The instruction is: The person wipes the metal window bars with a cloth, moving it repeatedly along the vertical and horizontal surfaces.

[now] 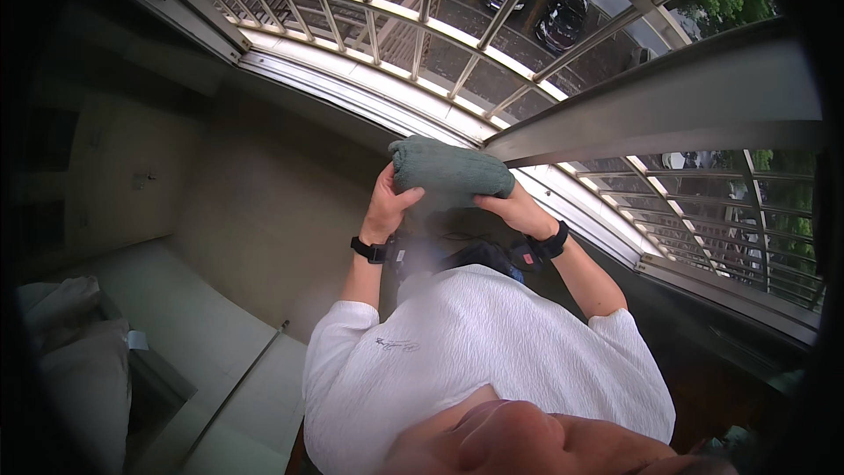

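Observation:
A green cloth (452, 168), folded into a thick pad, is held between my two hands in front of the window track. My left hand (388, 201) grips its left end, with the thumb on the near side and the fingers hidden behind the cloth. At the right end my right hand (521, 208) holds it, thumb along the lower edge, other fingers mostly hidden. Each wrist wears a black strap.
Beyond the window sill track (343, 89) stand curved metal guard bars (422, 23), with parked cars far below. A window frame (633, 112) slants across the right. Pale fabric (86, 369) lies at the lower left, near a thin rod (237, 389).

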{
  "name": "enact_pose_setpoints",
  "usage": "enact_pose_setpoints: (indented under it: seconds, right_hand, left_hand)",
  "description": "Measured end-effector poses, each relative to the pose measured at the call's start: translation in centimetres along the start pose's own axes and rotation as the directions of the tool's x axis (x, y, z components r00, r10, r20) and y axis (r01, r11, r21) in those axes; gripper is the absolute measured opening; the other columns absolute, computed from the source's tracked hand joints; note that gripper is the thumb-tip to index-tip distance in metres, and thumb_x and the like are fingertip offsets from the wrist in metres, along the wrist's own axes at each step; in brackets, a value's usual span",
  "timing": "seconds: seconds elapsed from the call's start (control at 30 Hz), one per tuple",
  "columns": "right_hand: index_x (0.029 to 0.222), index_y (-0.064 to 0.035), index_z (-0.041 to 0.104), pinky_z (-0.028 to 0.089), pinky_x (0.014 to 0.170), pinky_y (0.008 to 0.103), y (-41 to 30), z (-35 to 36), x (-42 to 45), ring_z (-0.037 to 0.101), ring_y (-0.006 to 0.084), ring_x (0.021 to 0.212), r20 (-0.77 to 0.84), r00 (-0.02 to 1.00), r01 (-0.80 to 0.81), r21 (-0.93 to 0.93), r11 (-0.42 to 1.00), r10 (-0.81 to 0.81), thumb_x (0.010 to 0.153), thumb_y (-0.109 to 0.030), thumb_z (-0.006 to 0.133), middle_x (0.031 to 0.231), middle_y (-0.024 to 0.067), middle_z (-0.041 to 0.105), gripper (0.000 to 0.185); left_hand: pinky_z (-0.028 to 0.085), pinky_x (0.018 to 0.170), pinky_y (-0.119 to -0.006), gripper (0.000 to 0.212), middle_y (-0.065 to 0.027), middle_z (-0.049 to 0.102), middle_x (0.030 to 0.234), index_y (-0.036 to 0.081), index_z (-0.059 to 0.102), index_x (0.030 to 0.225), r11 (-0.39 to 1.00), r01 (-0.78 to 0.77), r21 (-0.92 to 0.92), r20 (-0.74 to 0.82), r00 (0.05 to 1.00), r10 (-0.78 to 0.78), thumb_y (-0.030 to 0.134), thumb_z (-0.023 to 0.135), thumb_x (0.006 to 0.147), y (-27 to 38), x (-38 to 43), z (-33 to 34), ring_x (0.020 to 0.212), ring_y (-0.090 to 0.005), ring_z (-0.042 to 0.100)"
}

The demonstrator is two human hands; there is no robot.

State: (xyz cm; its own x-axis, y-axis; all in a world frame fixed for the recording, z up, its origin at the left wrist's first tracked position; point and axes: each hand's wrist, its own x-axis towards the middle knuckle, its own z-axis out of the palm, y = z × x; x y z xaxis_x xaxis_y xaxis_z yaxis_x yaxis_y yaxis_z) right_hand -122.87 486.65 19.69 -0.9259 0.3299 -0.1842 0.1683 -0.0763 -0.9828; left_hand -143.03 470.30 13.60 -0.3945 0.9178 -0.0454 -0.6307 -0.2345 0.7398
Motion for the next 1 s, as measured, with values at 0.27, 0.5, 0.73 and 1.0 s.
enact_pose_setpoints:
  seconds: [0.27, 0.5, 0.73, 1.0]
  right_hand:
    - [0.141, 0.0004, 0.05, 0.046, 0.104, 0.033, 0.5, -2.6, -4.0, 0.061, 0.0189, 0.115, 0.026, 0.981, -0.192, 0.009, 0.981, 0.191, 0.1, -0.009, 0.056, 0.13, 0.0128, 0.062, 0.043]
    - [0.137, 0.0007, 0.055, 0.049, 0.099, 0.0312, 1.8, -3.1, -7.0, 0.063, 0.0176, 0.109, -0.076, 0.943, -0.323, 0.028, 0.946, 0.325, 0.1, -0.011, 0.055, 0.124, 0.013, 0.065, 0.039]
    - [0.136, 0.0013, 0.055, 0.049, 0.099, 0.031, 4.7, -3.7, -7.0, 0.062, 0.017, 0.111, -0.004, 0.957, -0.291, -0.024, 0.956, 0.291, 0.102, -0.01, 0.054, 0.124, 0.0131, 0.064, 0.036]
    - [0.134, 0.0006, 0.058, 0.05, 0.099, 0.0315, 2.2, -5.1, -9.8, 0.063, 0.0174, 0.11, -0.153, 0.912, -0.383, 0.009, 0.924, 0.38, 0.101, -0.011, 0.054, 0.121, 0.0123, 0.067, 0.035]
  left_hand:
    - [0.045, 0.102, -0.032, 0.055, -0.0084, 0.062, 0.127, -0.002, 0.047, 0.14, 0.959, -0.101, 0.266, 0.184, 0.981, 0.052, 0.005, 0.068, 0.09, 3.0, 8.6, 6.2, 0.116, -0.0182, 0.059]
    - [0.05, 0.081, -0.052, 0.032, -0.0251, 0.064, 0.108, 0.001, 0.05, 0.118, 0.248, -0.508, 0.825, 0.484, 0.861, 0.156, 0.01, 0.06, 0.089, -2.5, 21.4, 10.0, 0.101, -0.046, 0.06]
    - [0.054, 0.068, -0.049, 0.021, -0.0126, 0.064, 0.094, 0.006, 0.053, 0.105, 0.007, -0.547, 0.837, 0.542, 0.832, 0.12, 0.005, 0.06, 0.085, -1.4, 20.8, 10.1, 0.081, -0.039, 0.065]
    - [0.052, 0.077, -0.045, 0.025, -0.023, 0.065, 0.098, 0.001, 0.056, 0.113, 0.173, -0.344, 0.923, 0.287, 0.914, 0.285, 0.005, 0.056, 0.088, -1.6, 16.1, 4.2, 0.092, -0.0429, 0.063]
